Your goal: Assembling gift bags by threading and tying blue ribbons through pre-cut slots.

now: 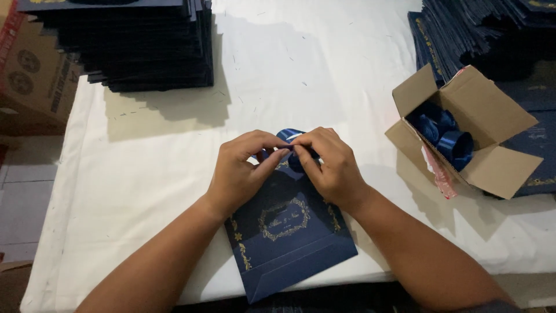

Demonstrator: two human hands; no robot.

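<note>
A dark blue folded card with gold ornament (289, 237) lies on the white cloth near the front edge. At its top edge sits a shiny blue ribbon bow (288, 135). My left hand (240, 171) and my right hand (330, 165) meet over the bow, fingertips pinching the ribbon from both sides. Most of the bow is hidden under the fingers.
A tall stack of dark blue cards (130, 40) stands at the back left, another pile (480, 32) at the back right. An open cardboard box (489, 136) holds blue ribbon bows (443, 133). A brown carton (32, 75) sits off the table's left side. The white tablecloth (301, 69) covers the table.
</note>
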